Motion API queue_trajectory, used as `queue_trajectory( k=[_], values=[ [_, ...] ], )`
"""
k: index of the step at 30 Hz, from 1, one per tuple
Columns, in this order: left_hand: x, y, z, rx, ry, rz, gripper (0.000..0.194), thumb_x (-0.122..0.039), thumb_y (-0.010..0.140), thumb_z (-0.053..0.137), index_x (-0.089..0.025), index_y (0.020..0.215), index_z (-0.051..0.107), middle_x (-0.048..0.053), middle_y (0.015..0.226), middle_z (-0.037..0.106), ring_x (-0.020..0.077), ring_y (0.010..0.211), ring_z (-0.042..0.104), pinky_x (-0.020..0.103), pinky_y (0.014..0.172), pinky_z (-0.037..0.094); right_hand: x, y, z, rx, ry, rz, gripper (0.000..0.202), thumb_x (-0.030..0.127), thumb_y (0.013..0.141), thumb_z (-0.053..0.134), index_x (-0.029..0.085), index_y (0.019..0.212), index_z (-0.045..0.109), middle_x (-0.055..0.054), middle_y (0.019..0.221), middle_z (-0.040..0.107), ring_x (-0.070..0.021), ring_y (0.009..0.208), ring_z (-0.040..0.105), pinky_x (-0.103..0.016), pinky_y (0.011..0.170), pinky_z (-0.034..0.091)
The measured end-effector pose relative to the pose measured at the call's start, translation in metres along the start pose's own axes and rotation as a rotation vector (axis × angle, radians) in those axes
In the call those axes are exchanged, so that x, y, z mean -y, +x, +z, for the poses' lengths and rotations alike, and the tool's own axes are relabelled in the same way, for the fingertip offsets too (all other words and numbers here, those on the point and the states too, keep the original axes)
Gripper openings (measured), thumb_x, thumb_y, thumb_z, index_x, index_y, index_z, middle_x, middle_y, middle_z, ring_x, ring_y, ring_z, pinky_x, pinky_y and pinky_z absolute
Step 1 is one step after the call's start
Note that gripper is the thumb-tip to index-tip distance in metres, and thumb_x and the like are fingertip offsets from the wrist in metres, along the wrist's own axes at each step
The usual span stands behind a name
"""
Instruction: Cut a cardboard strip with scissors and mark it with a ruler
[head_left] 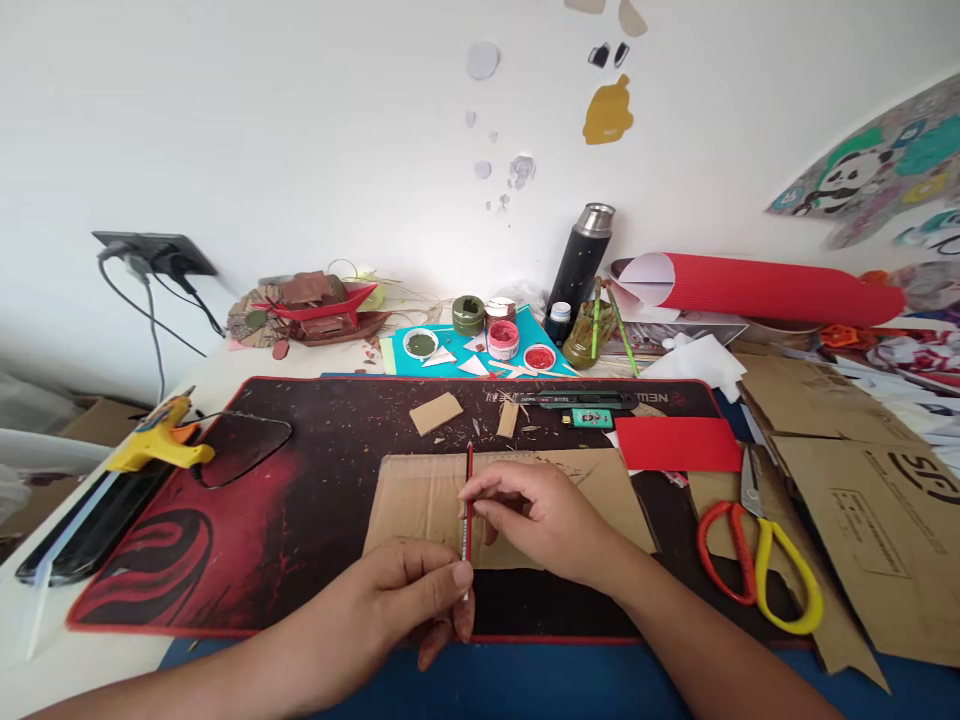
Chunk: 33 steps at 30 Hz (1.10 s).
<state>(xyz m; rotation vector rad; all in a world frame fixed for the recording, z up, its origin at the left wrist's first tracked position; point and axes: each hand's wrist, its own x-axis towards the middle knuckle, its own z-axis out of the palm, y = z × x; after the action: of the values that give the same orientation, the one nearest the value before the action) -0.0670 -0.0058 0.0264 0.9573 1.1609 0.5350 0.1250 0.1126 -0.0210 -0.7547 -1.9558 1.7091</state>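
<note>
A thin red-and-black pencil [469, 462] stands nearly upright in the view over a flat piece of cardboard [420, 500]. Thumb and fingers of my left hand [405, 595] pinch its lower end. Higher up, my right hand [536, 510] has the pencil's shaft between thumb and forefinger. What looks like a clear ruler [435, 463] lies along the cardboard's far edge. Beyond that are two small cardboard scraps, one wide [436, 413] and one narrow [508, 419].
A glue gun [161, 440] rests at the left of the dark mat [300, 500]. To the right lie scissors [757, 560], red paper [679, 444] and cardboard sheets [855, 510]. Paint pots [503, 340], a jar with brushes [589, 340] and a thermos [581, 255] stand behind.
</note>
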Motion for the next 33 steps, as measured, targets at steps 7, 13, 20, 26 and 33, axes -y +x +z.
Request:
queue_trajectory(
  k=[7,13,20,26,33],
  values=[
    [-0.005,-0.010,-0.016,-0.307,-0.139,0.147,0.061,-0.076,0.090,0.069,-0.022,0.065,0.060,-0.005,0.051,0.042,0.0121,0.053,0.033,0.026,0.056,0.031,0.008,0.002,-0.018,-0.257,0.082,-0.047,0.009,0.029,0.094,0.070,0.024,0.100,0.074,-0.001,0.081,0.073,-0.0156,0.064,0.062,-0.028,0.058,0.049],
    [-0.006,-0.016,-0.028,-0.384,-0.118,0.181,0.063,-0.076,0.093,0.067,-0.022,0.061,0.056,-0.002,0.052,0.047,0.0138,0.057,0.035,0.026,0.058,0.036,0.014,0.003,-0.029,-0.429,0.025,-0.086,0.002,0.023,0.086,0.065,0.025,0.084,0.065,0.003,0.072,0.055,-0.0142,0.061,0.047,-0.027,0.056,0.038],
    [-0.005,-0.011,-0.014,-0.281,-0.186,0.149,0.060,-0.074,0.089,0.074,-0.020,0.066,0.064,-0.005,0.052,0.045,0.0111,0.053,0.034,0.026,0.055,0.030,0.008,0.003,-0.023,-0.323,0.021,-0.080,0.004,0.027,0.094,0.067,0.024,0.095,0.069,0.006,0.067,0.048,-0.0138,0.058,0.044,-0.028,0.056,0.037],
    [-0.006,0.000,-0.001,-0.183,-0.248,0.077,0.061,-0.075,0.086,0.076,-0.019,0.066,0.064,-0.005,0.049,0.045,0.0095,0.050,0.032,0.027,0.053,0.023,-0.002,0.003,-0.018,-0.175,-0.099,-0.127,0.027,0.029,0.105,0.062,0.027,0.130,0.073,0.002,0.080,0.063,-0.0163,0.066,0.063,-0.029,0.062,0.052],
    [-0.002,0.013,0.010,-0.033,-0.238,0.034,0.062,-0.077,0.085,0.073,-0.019,0.068,0.062,-0.005,0.051,0.048,0.0086,0.046,0.036,0.026,0.051,0.023,-0.005,-0.001,-0.016,-0.071,-0.442,-0.348,0.038,0.025,0.106,0.066,0.029,0.144,0.069,-0.004,0.101,0.075,-0.0169,0.073,0.069,-0.030,0.067,0.054]
  ],
)
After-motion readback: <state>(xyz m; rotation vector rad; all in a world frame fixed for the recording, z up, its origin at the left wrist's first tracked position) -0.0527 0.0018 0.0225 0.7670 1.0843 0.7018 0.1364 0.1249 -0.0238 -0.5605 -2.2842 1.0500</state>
